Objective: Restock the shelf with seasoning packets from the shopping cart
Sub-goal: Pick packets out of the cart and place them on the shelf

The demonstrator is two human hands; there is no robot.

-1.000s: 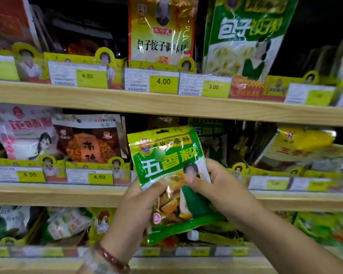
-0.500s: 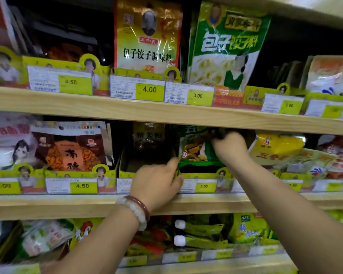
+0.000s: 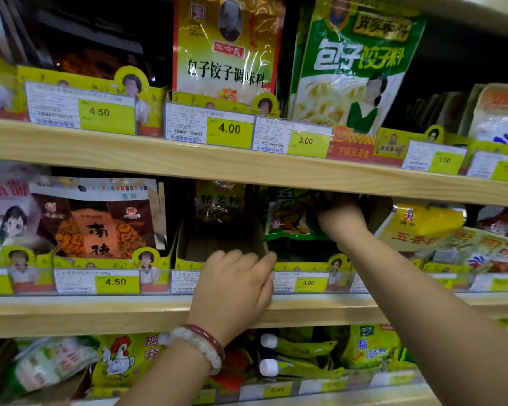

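My right hand [image 3: 339, 219] is deep in the middle shelf [image 3: 100, 313], just under the wooden board of the top shelf [image 3: 159, 159]. It is pinching the top right part of the green seasoning packet [image 3: 291, 218], with my fingers closed around it. The packet stands up inside a brown cardboard box [image 3: 264, 247] in the middle of that shelf, right behind the yellow price tag that says 3.00 [image 3: 308, 283]. The top of the packet is hidden in the dark under the board. My left hand [image 3: 235, 284] is lower, at the front edge of the middle shelf. Its fingers are bent and close together, and they rest over the front of the box and the price strip. It holds no packet. I wear a white and red bracelet [image 3: 201, 345] on that wrist. Just left of the green packet is a dark packet [image 3: 219, 203] in the next box. Further left is a brown and orange packet [image 3: 100, 227] above a tag that says 4.50 [image 3: 115, 281]. To the right of my hand is a yellow packet [image 3: 423, 227], tipped over a bit. On the top shelf stand 2 big bags, a gold and red bag [image 3: 226, 51] and a green and white bag [image 3: 355, 65].
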